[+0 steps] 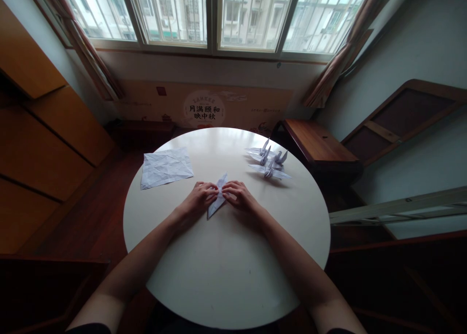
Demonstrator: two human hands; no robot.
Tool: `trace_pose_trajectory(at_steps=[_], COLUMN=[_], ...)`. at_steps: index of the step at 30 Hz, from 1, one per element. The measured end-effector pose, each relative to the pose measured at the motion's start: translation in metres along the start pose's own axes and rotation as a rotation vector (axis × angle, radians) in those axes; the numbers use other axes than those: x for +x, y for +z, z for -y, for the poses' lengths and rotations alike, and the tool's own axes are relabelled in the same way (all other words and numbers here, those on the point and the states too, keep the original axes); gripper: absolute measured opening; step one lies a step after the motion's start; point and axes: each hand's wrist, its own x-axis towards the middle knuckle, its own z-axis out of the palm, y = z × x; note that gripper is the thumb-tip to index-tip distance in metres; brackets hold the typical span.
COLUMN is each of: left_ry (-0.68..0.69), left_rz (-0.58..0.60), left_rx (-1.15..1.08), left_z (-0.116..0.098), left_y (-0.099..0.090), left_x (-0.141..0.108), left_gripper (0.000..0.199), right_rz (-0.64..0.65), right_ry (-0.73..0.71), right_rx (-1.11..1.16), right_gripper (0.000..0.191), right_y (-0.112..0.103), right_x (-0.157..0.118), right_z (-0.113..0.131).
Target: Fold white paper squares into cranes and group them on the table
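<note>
A narrow, diamond-shaped piece of folded paper (216,208) lies slantwise near the middle of the round white table. My left hand (201,195) pinches its left side, thumb and fingertips pressed together at the paper's middle. From the other side my right hand (239,194) grips the same paper with bent fingers, its tips close to those of the left. The fingertips cover the paper's centre, so the fold there is hidden. Back right on the table stand several folded paper cranes (269,170). A creased, unfolded sheet of paper (167,167) lies flat at the back left.
The round white table (222,280) fills the middle of the view. A wooden bench (317,141) stands behind it on the right, and wooden cabinets (40,149) are at the left. Beyond the table, a printed banner (248,102) runs along the wall beneath the barred windows.
</note>
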Motion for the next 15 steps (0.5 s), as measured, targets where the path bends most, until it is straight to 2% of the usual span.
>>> trace_pose_trajectory(at_steps=[3, 7, 15], left_ry=[0.022, -0.008, -0.022], left_rz=[0.013, -0.018, 0.016], left_rx=[0.000, 0.118, 0.224], left_z=[0.001, -0.003, -0.007], left_y=[-0.003, -0.005, -0.002], left_x=[-0.001, -0.005, -0.007], left_gripper=[0.024, 0.029, 0.032], right_rz=[0.039, 0.073, 0.095], right_ry=[-0.007, 0.001, -0.048], right_rx=[-0.026, -0.064, -0.029], right_gripper=[0.018, 0.017, 0.025], right_y=[0.000, -0.002, -0.007], right_x=[-0.002, -0.002, 0.002], right_z=[-0.003, 0.002, 0.013])
